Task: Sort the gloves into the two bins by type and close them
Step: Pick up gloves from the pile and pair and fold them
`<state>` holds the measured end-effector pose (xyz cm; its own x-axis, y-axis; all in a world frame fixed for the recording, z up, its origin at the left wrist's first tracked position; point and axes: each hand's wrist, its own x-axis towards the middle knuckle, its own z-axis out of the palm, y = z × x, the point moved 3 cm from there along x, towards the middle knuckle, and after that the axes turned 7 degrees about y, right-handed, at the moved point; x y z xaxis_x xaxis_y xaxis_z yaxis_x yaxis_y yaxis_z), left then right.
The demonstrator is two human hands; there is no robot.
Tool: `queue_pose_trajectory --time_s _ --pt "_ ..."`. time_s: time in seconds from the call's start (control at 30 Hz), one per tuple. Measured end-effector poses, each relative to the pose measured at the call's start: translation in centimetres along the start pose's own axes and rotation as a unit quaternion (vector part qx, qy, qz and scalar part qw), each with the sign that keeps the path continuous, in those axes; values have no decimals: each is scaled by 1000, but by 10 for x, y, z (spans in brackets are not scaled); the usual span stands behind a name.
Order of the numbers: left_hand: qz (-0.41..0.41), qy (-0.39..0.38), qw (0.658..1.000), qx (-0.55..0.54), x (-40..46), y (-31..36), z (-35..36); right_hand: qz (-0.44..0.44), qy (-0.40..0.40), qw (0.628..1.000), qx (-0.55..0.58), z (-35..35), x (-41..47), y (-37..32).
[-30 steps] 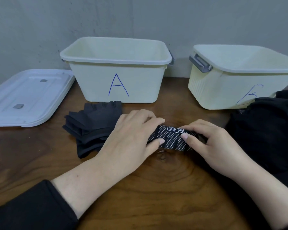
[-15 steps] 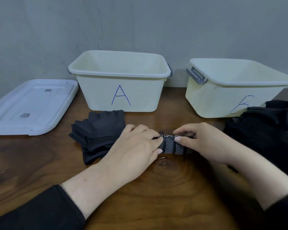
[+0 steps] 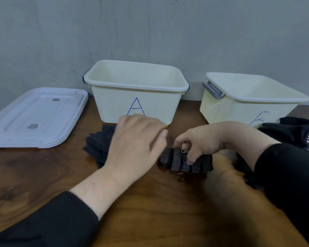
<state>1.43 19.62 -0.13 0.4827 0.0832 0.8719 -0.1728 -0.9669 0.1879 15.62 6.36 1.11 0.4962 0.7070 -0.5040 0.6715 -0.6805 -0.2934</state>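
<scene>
A rolled black glove with white dots point(image 3: 185, 162) hangs just above the table centre, pinched from above by my right hand point(image 3: 202, 139). My left hand point(image 3: 137, 141) hovers to its left with relaxed fingers, off the glove. A pile of plain dark grey gloves point(image 3: 98, 145) lies behind my left hand. More black gloves point(image 3: 292, 132), one with a white label, are heaped at the right. Cream bin A point(image 3: 136, 91) and cream bin B point(image 3: 248, 100) stand open at the back.
A white lid point(image 3: 36, 118) lies flat at the back left of the wooden table point(image 3: 34, 175). Grey latches stick out from the bins' ends. A grey wall rises directly behind the bins.
My left hand has let go of the dotted glove and risen. My right hand now pinches the rolled glove alone and has lifted it a little. The camera view has tilted up.
</scene>
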Motion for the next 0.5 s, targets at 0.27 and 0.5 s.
queue_pose_trajectory --time_s 0.27,0.5 --pt "-35 101 993 57 14 -74 -27 -10 15 995 101 -2 -10 5" --pt "-116 77 988 59 27 -118 -40 -53 76 937 336 -42 -24 -1"
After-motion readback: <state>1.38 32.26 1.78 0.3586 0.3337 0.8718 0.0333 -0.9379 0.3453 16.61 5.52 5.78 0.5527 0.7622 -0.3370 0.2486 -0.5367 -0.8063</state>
